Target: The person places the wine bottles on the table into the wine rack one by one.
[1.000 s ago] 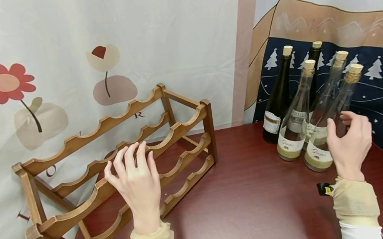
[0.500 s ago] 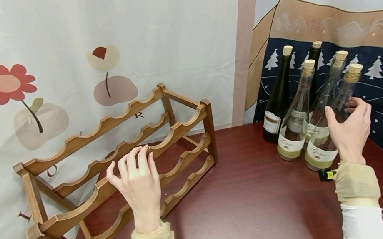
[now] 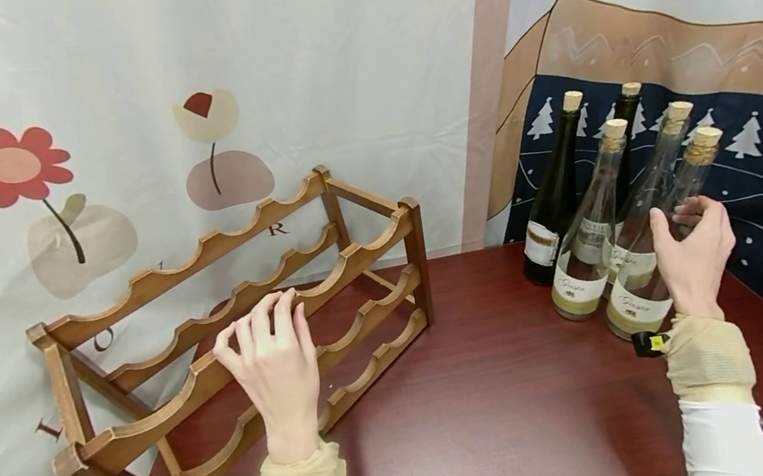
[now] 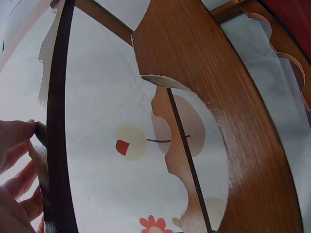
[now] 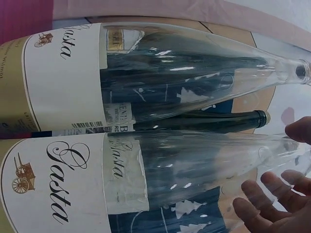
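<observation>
In the head view my left hand (image 3: 274, 365) grips the top front rail of a wooden wine rack (image 3: 355, 263), fingers hooked over it. Its fingers (image 4: 22, 182) also show against a scalloped rail in the left wrist view. On the right, my right hand (image 3: 699, 260) curls round the upper part of the nearest clear wine bottle (image 3: 636, 309), thumb on one side and fingers on the other. That bottle (image 5: 48, 184) has a cork and a white-and-gold label, and stands upright on the table. How firmly the right fingers press the glass cannot be told.
Beside the gripped bottle stand two more clear corked bottles, one of them at the front left (image 3: 579, 285). Two dark green bottles (image 3: 552, 218) stand behind. All are on a dark red table (image 3: 487, 414). Printed curtains (image 3: 357, 48) hang close behind the rack and bottles.
My right hand has moved slightly up and away from me, then a little left, closing in round the nearest clear bottle. The left hand, rack and bottles stay about where they were.
</observation>
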Action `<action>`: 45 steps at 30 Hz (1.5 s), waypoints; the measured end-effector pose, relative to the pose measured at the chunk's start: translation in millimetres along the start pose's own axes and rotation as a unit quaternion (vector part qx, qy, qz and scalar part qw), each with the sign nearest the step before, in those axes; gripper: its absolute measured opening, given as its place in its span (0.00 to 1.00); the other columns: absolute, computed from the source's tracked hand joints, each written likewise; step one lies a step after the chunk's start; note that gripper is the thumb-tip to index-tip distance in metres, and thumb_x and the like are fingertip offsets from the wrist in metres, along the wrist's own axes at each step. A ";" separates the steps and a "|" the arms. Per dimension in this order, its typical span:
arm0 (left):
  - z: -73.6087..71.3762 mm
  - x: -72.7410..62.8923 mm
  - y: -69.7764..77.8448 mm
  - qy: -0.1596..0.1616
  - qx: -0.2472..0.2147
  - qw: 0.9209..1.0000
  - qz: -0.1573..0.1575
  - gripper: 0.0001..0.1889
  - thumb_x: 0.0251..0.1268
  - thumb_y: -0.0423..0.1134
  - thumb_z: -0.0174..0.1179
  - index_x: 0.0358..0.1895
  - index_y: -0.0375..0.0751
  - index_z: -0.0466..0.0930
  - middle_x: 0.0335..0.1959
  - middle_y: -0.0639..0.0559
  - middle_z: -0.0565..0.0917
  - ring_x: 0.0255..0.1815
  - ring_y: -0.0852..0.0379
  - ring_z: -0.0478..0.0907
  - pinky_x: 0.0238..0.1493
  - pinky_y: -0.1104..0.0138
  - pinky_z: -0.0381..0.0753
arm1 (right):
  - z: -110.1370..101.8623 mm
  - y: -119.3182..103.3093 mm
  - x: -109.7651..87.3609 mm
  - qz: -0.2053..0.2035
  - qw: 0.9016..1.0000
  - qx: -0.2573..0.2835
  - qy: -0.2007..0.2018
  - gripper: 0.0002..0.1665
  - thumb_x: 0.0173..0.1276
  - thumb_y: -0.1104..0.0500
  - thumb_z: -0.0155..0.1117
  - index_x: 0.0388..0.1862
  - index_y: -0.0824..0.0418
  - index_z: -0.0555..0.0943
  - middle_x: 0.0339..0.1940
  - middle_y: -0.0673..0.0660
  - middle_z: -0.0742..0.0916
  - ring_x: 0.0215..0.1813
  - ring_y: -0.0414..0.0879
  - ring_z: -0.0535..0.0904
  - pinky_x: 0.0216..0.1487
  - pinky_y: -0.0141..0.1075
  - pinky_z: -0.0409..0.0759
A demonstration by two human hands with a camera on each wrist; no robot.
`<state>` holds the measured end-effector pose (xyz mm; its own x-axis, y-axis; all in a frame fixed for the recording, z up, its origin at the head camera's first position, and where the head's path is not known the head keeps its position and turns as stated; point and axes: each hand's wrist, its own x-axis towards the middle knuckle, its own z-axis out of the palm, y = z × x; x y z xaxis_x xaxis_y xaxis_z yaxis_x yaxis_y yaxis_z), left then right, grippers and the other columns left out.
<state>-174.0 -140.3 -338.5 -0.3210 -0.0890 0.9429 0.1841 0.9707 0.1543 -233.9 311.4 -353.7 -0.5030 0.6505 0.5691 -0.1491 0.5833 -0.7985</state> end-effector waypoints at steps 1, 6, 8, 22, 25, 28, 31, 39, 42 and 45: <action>-0.1 -0.1 -0.1 -0.001 0.000 1.000 0.000 0.09 0.66 0.38 0.57 0.42 0.38 0.82 0.40 0.42 0.83 0.39 0.40 0.73 0.51 0.47 0.60 | 0.1 -0.2 -0.1 0.001 1.000 -0.003 0.001 0.20 0.62 0.50 0.62 0.48 0.58 0.75 0.34 0.28 0.68 0.38 0.20 0.67 0.45 0.20 0.70; 0.1 -0.5 -0.4 -0.003 -0.001 1.000 -0.001 0.09 0.66 0.38 0.57 0.42 0.38 0.82 0.40 0.42 0.83 0.38 0.39 0.73 0.50 0.48 0.60 | -0.4 -0.2 -0.7 -0.015 1.000 -0.016 0.016 0.23 0.61 0.50 0.62 0.47 0.66 0.76 0.33 0.26 0.68 0.36 0.19 0.67 0.41 0.17 0.68; 0.3 -0.5 -0.7 -0.002 0.000 1.000 -0.001 0.09 0.66 0.38 0.57 0.42 0.38 0.82 0.40 0.42 0.83 0.38 0.39 0.72 0.50 0.48 0.60 | -1.1 0.1 -1.5 -0.027 0.999 -0.019 0.022 0.24 0.61 0.51 0.63 0.47 0.69 0.76 0.32 0.26 0.68 0.36 0.18 0.66 0.40 0.15 0.67; 0.3 -0.2 -0.3 0.002 0.001 1.000 -0.004 0.09 0.66 0.38 0.57 0.42 0.38 0.82 0.41 0.42 0.83 0.38 0.39 0.72 0.50 0.47 0.60 | -11.0 -10.5 -13.3 -0.086 0.995 0.005 0.041 0.17 0.58 0.58 0.66 0.41 0.69 0.78 0.31 0.26 0.71 0.35 0.18 0.69 0.38 0.10 0.68; 0.5 -0.2 -0.2 0.002 0.000 1.000 -0.006 0.09 0.66 0.38 0.57 0.43 0.38 0.82 0.41 0.42 0.83 0.38 0.39 0.72 0.50 0.47 0.60 | -12.7 -17.0 -16.4 -0.090 0.995 0.019 0.039 0.17 0.58 0.57 0.66 0.41 0.68 0.79 0.31 0.27 0.72 0.36 0.19 0.71 0.39 0.10 0.70; 0.8 -0.4 -0.1 0.001 -0.002 1.000 -0.009 0.09 0.66 0.38 0.57 0.43 0.38 0.82 0.41 0.42 0.83 0.38 0.39 0.72 0.50 0.47 0.60 | -13.7 -23.8 -20.3 -0.101 0.994 0.035 0.036 0.16 0.58 0.58 0.66 0.40 0.68 0.80 0.31 0.27 0.73 0.35 0.19 0.73 0.39 0.11 0.72; 1.2 -0.8 0.1 0.001 -0.004 1.000 -0.010 0.09 0.66 0.38 0.57 0.43 0.38 0.82 0.41 0.42 0.83 0.38 0.39 0.72 0.50 0.47 0.60 | -14.1 -30.3 -25.4 -0.106 0.992 0.057 0.034 0.15 0.57 0.58 0.67 0.40 0.66 0.81 0.30 0.27 0.75 0.34 0.20 0.74 0.39 0.11 0.73; 3.3 -2.9 1.9 -0.003 -0.010 1.000 -0.020 0.10 0.66 0.37 0.56 0.44 0.37 0.82 0.44 0.42 0.82 0.44 0.39 0.72 0.50 0.48 0.60 | -8.6 -44.7 -39.5 -0.109 0.989 0.096 0.031 0.15 0.55 0.64 0.68 0.40 0.71 0.80 0.29 0.30 0.78 0.32 0.21 0.76 0.36 0.12 0.74; 4.8 -4.3 2.9 0.000 -0.011 1.000 -0.022 0.10 0.66 0.37 0.56 0.45 0.37 0.81 0.45 0.42 0.81 0.46 0.39 0.72 0.49 0.48 0.61 | -7.0 -51.2 -45.7 -0.103 0.988 0.114 0.034 0.15 0.54 0.64 0.69 0.40 0.72 0.81 0.28 0.30 0.79 0.31 0.22 0.77 0.36 0.12 0.74; 5.9 -5.3 3.8 0.005 -0.013 1.000 -0.021 0.09 0.66 0.36 0.56 0.45 0.38 0.81 0.46 0.42 0.81 0.47 0.39 0.72 0.49 0.49 0.61 | -6.1 -53.1 -51.0 -0.103 0.986 0.127 0.030 0.12 0.55 0.63 0.69 0.39 0.65 0.82 0.28 0.30 0.80 0.29 0.22 0.77 0.35 0.13 0.75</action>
<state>-177.1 -134.8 -344.7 -0.3197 -0.1321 0.9383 0.1950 0.9599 0.2015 -195.2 250.1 -339.2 -0.3890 0.5637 0.7286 -0.4556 0.5697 -0.6840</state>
